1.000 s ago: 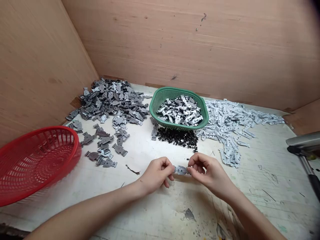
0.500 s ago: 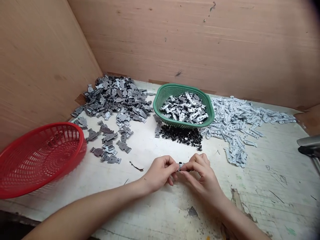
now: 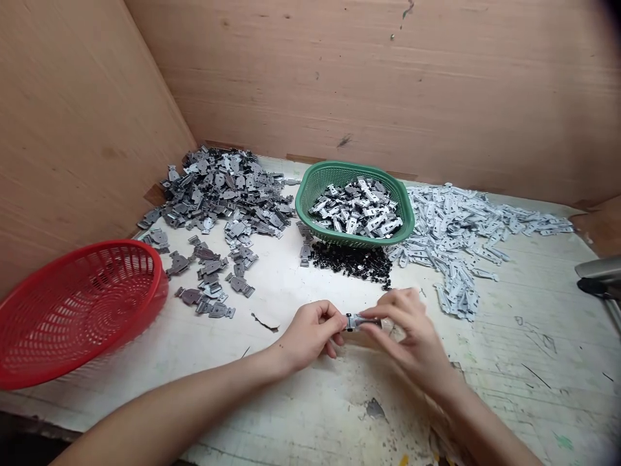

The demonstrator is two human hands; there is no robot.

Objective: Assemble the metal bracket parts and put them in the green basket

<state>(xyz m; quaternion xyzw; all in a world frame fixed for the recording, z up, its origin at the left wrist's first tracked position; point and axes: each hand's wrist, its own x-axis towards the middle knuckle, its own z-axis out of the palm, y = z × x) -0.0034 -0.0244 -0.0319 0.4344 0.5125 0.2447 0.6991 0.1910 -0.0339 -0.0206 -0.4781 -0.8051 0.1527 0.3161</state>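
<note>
My left hand [image 3: 315,331] pinches the left end of a small metal clip assembly [image 3: 356,321], which has black bits at that end. Thumb and fingers of my right hand [image 3: 405,330] are around its other end, slightly blurred, with the fingers loosely curled; part of the piece is hidden behind them. Just beyond my hands lies a heap of small black parts [image 3: 354,262]. Behind it stands a green basket [image 3: 306,217] filled with similar metal clip assemblies [image 3: 371,207].
A red basket [image 3: 158,272] stands at the left edge. Grey metal plates [image 3: 223,188] are heaped at the back left, some scattered nearer. Long whitish metal strips [image 3: 451,226] lie in a pile at the right. Wooden boards [image 3: 339,84] wall the table. A metal tool part [image 3: 599,281] juts in at far right.
My right hand has shifted right and its fingers have loosened, so more of the clip assembly shows. My left hand keeps its pinch in nearly the same place.
</note>
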